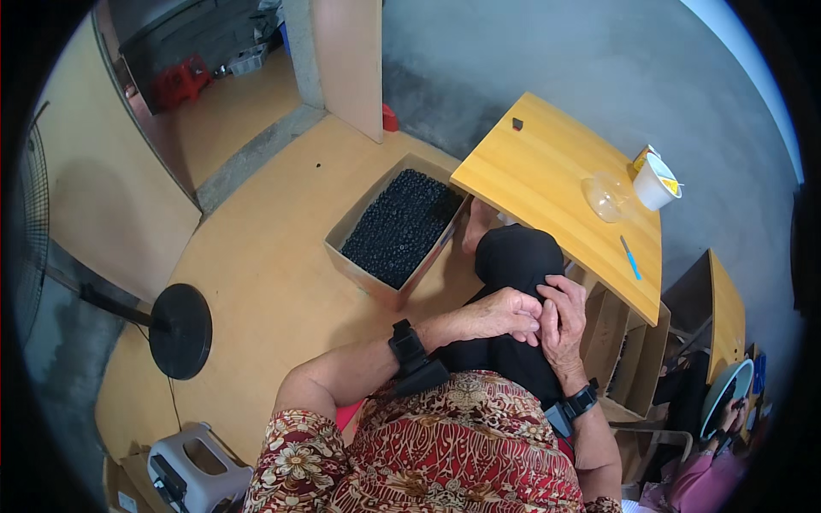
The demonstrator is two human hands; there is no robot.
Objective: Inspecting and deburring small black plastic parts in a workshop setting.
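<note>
The head view looks down on a seated person whose left hand and right hand meet above a black-clad knee. The fingers of both hands curl together, touching each other; whatever sits between them is too small to make out, so it cannot be told whether either hand is grasping something. Each wrist carries one black strapped device, two in all.

Just ahead of the knee, on the tan floor, stands one open cardboard box (rectangular, brown-walled) filled with many small dark round pieces, too many to count. To its right is a light wooden bench. On it are one clear dome-shaped lid, one white cup with a yellow packet beside it, one blue pen and one small dark square. A second open cardboard box stands under the bench edge, beside the right hand.

At left stands one black round fan base, and one grey plastic stool at the lower edge.
</note>
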